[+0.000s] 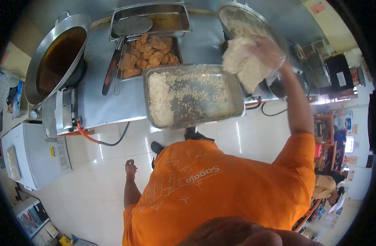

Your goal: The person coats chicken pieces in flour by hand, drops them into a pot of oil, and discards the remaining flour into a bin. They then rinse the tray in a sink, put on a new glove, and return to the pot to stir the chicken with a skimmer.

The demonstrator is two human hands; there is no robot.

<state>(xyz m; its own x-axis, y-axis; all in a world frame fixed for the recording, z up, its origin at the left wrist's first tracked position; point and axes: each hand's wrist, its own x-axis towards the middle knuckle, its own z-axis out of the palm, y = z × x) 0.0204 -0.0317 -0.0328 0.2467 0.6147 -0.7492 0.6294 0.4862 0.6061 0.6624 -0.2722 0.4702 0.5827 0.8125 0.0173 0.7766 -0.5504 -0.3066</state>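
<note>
My right hand (pixel 266 51), in what looks like a thin clear glove, grips a large, pale breaded cutlet (pixel 243 61). It is held up at the near edge of a wok (pixel 274 26) with pale, foamy contents. Whether it is one piece or more cannot be told. Just left of it, a steel tray (pixel 240 92) holds loose crumbs, with a thicker white heap (pixel 160 100) along its left side. My left hand (pixel 131 167) hangs low beside my body over the floor, holding nothing, its fingers loosely bent.
Behind the crumb tray, a tray of browned fried pieces (pixel 149 53) stands beside a skimmer (pixel 132 26) and a second steel tray (pixel 165 22). A wok of dark oil (pixel 59 57) stands left. Orange hose (pixel 87 135) hangs below the counter. Another person (pixel 328 189) is far right.
</note>
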